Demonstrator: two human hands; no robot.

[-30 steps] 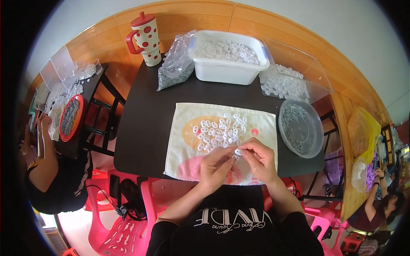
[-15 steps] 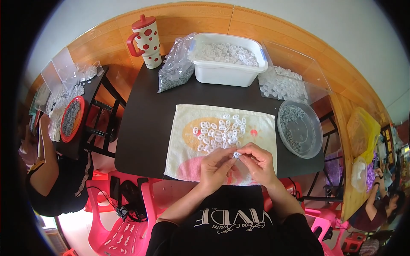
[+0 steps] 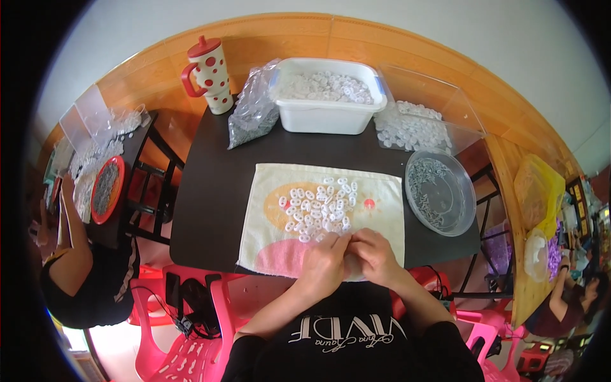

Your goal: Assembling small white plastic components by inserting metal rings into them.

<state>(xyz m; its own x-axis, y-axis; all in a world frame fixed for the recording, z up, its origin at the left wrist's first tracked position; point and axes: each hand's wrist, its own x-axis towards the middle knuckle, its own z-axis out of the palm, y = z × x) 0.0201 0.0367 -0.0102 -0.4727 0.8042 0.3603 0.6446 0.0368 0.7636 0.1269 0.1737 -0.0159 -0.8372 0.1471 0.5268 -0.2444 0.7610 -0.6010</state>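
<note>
At the far left, a red plate (image 3: 118, 198) of grey bits is set on another table, with a co-worker's arm (image 3: 74, 235) bent just beside it. On the dark table (image 3: 203, 197), a spotted cup (image 3: 214, 75) is stood near the back left corner. To its right, a clear bag (image 3: 251, 131) is placed near the back edge, its bottom filled with grey bits.

A towel (image 3: 387, 181) is spread along the front edge, and loose white pieces (image 3: 309, 207) are scattered over its middle. The left hand (image 3: 323, 261) is held over the towel's front edge, its forearm slanted up and to the right, knuckles upward and fingers curled inward. Behind, near the table's back edge, a white tub (image 3: 328, 121) is heaped with similar pieces.

The right hand (image 3: 375, 256) is mirrored against the left, forearm slanted up and leftward, fingers bent, the fingertips of both brought together. What is pinched there is covered by the fingers and cannot be told.

White pieces are also held in a clear box (image 3: 459, 135) at the back right corner; a round tray (image 3: 447, 191) of grey bits is rested at the right edge.
</note>
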